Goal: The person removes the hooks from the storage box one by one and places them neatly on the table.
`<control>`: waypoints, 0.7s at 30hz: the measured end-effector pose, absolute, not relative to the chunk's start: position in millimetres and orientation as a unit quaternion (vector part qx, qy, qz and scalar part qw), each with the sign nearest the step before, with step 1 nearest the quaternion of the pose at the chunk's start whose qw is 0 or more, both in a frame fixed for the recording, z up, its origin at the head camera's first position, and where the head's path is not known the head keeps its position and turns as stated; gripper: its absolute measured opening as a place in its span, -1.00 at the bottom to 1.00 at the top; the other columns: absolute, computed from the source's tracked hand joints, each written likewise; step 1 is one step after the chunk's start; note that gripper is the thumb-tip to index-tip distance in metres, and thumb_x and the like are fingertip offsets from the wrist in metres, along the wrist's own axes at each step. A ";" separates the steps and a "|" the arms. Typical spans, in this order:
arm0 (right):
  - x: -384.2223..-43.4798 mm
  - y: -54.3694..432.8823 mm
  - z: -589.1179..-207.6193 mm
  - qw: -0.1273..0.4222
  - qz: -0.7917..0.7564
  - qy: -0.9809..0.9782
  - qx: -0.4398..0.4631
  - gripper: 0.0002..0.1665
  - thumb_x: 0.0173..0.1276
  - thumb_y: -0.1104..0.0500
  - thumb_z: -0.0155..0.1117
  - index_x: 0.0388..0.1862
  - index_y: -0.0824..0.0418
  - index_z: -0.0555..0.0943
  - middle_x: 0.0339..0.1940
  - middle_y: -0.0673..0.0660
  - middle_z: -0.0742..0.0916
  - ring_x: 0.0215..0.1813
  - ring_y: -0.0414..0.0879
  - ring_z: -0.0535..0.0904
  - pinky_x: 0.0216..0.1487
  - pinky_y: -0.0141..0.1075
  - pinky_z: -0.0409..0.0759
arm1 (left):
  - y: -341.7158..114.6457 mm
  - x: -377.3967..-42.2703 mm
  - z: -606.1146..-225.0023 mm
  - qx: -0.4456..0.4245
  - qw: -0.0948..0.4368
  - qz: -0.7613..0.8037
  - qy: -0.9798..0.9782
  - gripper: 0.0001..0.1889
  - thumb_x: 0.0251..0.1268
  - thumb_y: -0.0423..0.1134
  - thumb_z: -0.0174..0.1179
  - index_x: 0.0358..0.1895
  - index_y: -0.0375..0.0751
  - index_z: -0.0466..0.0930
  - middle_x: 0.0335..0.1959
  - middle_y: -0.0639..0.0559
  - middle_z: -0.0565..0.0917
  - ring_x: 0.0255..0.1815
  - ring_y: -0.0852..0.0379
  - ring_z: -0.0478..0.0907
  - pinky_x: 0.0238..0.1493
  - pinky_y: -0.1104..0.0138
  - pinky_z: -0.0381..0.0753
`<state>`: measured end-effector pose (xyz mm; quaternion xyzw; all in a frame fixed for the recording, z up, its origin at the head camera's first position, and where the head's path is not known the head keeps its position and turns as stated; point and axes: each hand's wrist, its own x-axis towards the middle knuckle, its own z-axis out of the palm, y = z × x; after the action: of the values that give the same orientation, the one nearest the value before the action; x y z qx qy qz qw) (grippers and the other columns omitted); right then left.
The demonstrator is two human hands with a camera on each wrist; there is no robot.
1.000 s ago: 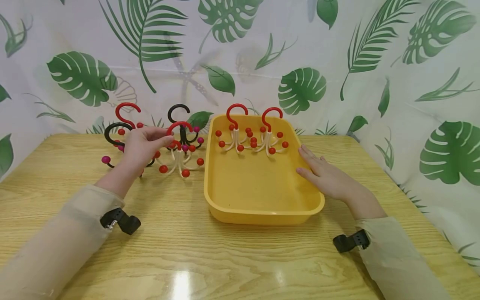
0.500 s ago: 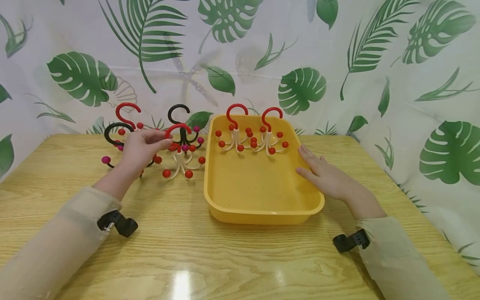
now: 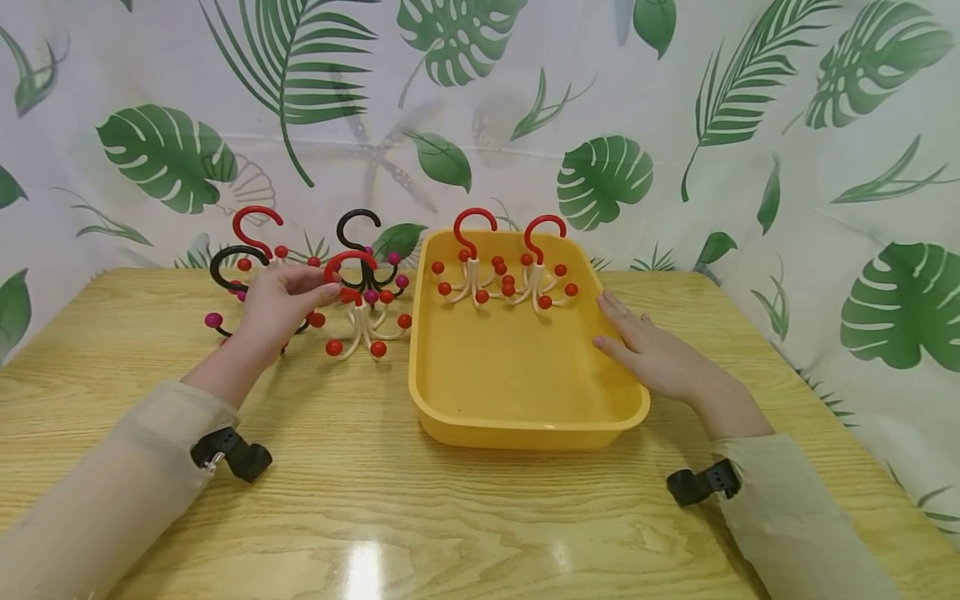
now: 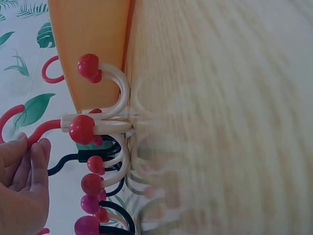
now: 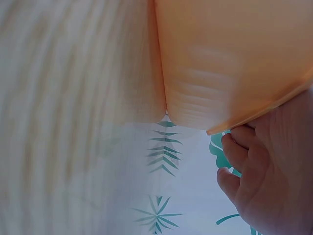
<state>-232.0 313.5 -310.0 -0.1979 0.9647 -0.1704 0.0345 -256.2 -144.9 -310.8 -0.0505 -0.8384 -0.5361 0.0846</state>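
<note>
My left hand [image 3: 273, 308] pinches the red hook of a multi-prong hanger [image 3: 360, 321] between thumb and fingers. This hanger has cream prongs tipped with red balls. In the left wrist view its prongs [image 4: 124, 93] curve right at the tabletop, and the hand [image 4: 22, 178] grips the hook from the side. My right hand [image 3: 663, 358] rests with extended fingers on the right rim of a yellow plastic tray [image 3: 525, 427]. Two similar red-hooked hangers, a left one [image 3: 473, 271] and a right one [image 3: 537, 275], stand upright at the tray's far end.
Behind and beside my left hand stand a black hanger [image 3: 366, 271] with magenta balls, another black hanger [image 3: 225, 258] and one with a red hook [image 3: 251, 212]. The wooden table [image 3: 480, 517] meets a leaf-patterned backdrop [image 3: 510, 108].
The pinched hanger has turned slightly and its hook has dipped a little to the left, along with my left hand. My right hand and the tray have stayed in place.
</note>
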 end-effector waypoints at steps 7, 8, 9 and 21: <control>-232.2 314.6 -309.8 0.044 -0.165 0.966 -0.197 -0.10 0.49 -0.30 -0.23 0.55 0.17 -0.19 0.57 0.10 -0.12 0.54 0.09 -0.22 0.44 0.09 -0.25 | -143.7 -257.8 -314.0 -0.050 0.088 -0.534 -0.839 -0.55 0.29 -0.05 0.24 0.11 -0.31 0.57 -0.03 -0.11 0.62 -0.04 0.10 0.55 0.03 0.22 0.53; -232.2 314.7 -309.9 0.044 -0.164 0.966 -0.197 -0.10 0.49 -0.30 -0.23 0.55 0.17 -0.19 0.57 0.11 -0.12 0.54 0.09 -0.22 0.44 0.10 -0.25 | -143.3 -257.6 -313.5 -0.049 0.088 -0.534 -0.840 -0.55 0.29 -0.05 0.24 0.12 -0.30 0.57 0.00 -0.12 0.61 -0.01 0.08 0.55 0.04 0.23 0.53; -232.3 314.6 -309.9 0.045 -0.164 0.966 -0.197 -0.10 0.49 -0.30 -0.24 0.55 0.17 -0.19 0.57 0.11 -0.12 0.54 0.09 -0.22 0.45 0.09 -0.25 | -142.8 -257.4 -312.8 -0.048 0.089 -0.531 -0.841 -0.54 0.30 -0.05 0.24 0.13 -0.29 0.56 0.01 -0.12 0.60 0.01 0.06 0.54 0.04 0.24 0.53; -231.5 313.2 -309.6 0.036 -0.168 0.966 -0.194 -0.13 0.51 -0.26 -0.21 0.55 0.19 -0.14 0.57 0.10 -0.09 0.54 0.11 -0.17 0.45 0.08 -0.23 | -129.5 -257.3 -287.7 -0.066 0.142 -0.555 -0.817 -0.54 0.27 -0.11 0.27 0.19 -0.21 0.51 0.10 -0.10 0.58 0.08 0.08 0.54 0.09 0.30 0.52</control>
<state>-231.5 313.2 -309.6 -0.1944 0.9657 -0.1682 0.0364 -257.3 -129.5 -287.7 -0.0656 -0.8170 -0.5550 0.1422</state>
